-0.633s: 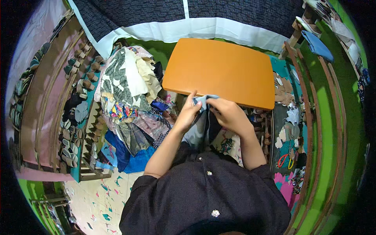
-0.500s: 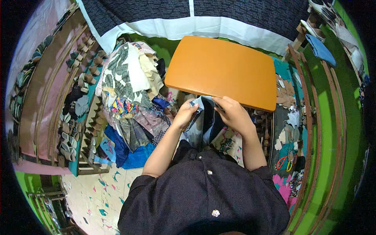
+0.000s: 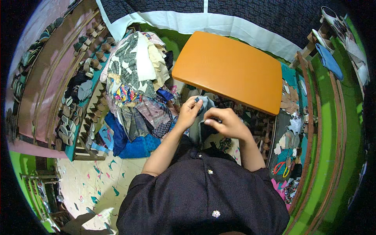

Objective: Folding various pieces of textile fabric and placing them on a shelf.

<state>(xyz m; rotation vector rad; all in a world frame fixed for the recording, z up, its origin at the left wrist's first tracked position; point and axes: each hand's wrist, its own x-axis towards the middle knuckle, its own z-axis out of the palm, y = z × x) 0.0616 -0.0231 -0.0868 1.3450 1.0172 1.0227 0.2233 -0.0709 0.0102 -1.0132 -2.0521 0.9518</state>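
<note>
My left hand [image 3: 188, 114] is closed on a piece of grey-blue cloth [image 3: 206, 104], gripping its upper edge between thumb and fingers. The cloth hangs down in folds in front of my body. To its right, my right hand [image 3: 226, 123] is bent in a pinch at the cloth's side edge, a little lower than the left; its fingertips touch the fabric. Just beyond both hands stands a tabletop [image 3: 231, 70], orange with rounded corners and a bare surface.
A big heap of mixed fabrics [image 3: 131, 66] lies on the left, beside racks of shoe-shaped forms [image 3: 68, 127]. Scissors [image 3: 279, 167] with red and yellow handles lie among scraps on the right. Wooden rails [image 3: 313, 117] run along the right side. Small offcuts litter the tiled floor [image 3: 84, 184].
My right hand has moved from the cloth's top edge beneath the tabletop down and left along its side. My left hand keeps its hold. The whole view has shifted slightly.
</note>
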